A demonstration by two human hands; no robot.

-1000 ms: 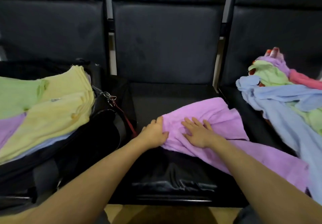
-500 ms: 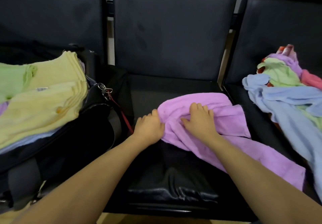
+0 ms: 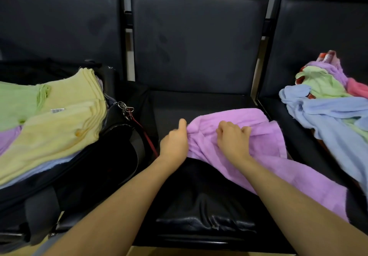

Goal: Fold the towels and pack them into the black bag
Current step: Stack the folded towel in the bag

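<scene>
We found the fingers [image 3: 229, 129] of the right hand [image 3: 232, 141] curled into the purple towel [image 3: 264, 136], and the left hand [image 3: 175, 142] pinching its near edge, thumb raised, apparently to start a fold. The towel lay on the middle seat [image 3: 199, 104]. The black bag [image 3: 111, 156] stood left, folded towels [image 3: 59, 128] stacked on it.

Soft purple terry towel [image 3: 258, 142] lay rumpled on centre seat, near end trailing right. Open black fabric bag [image 3: 95, 168] sat left, holding folded yellow, green and purple towels [image 3: 51, 128]. Loose heap of blue, green and pink towels [image 3: 326, 114] lay right.
</scene>
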